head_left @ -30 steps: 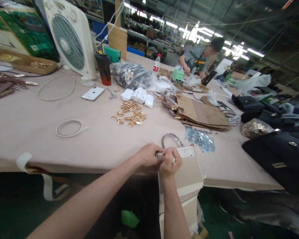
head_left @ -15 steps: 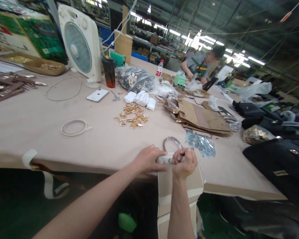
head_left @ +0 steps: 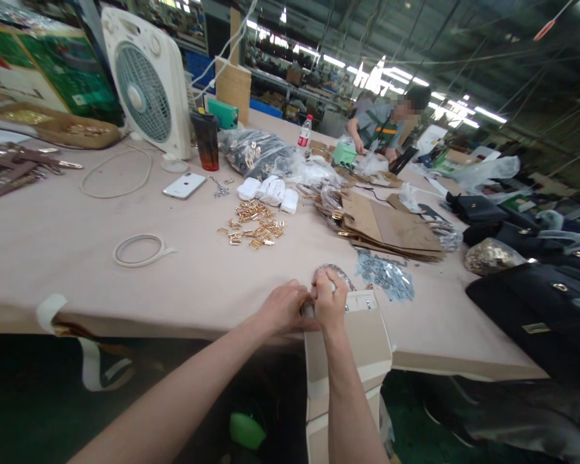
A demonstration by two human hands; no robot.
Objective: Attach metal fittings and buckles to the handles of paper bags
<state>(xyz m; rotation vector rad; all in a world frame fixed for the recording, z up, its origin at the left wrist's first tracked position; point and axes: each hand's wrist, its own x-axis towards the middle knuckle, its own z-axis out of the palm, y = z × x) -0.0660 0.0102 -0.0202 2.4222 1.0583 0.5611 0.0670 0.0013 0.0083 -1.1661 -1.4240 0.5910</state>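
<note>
My left hand (head_left: 285, 308) and my right hand (head_left: 329, 299) are close together over the near table edge. Between them, a small white tube (head_left: 308, 310) is almost hidden by my fingers, and both hands grip it. Just beyond my right hand lies a curved metal-edged bag handle (head_left: 341, 274), partly covered by my fingers. Under my wrists stands a beige cardboard-stiffened panel (head_left: 362, 341), which hangs over the table edge.
The pale table (head_left: 77, 258) holds loose gold buckles (head_left: 251, 225), grey metal pieces (head_left: 384, 276), brown paper sheets (head_left: 391, 232), a phone (head_left: 184, 185), a white tape coil (head_left: 138, 251) and black handbags (head_left: 526, 296). A co-worker (head_left: 377, 125) works at the far end beside a fan (head_left: 142, 87).
My hands have drawn closer, and the white tube that showed between them is now mostly covered. My right hand has moved left and up, onto the tube's far end.
</note>
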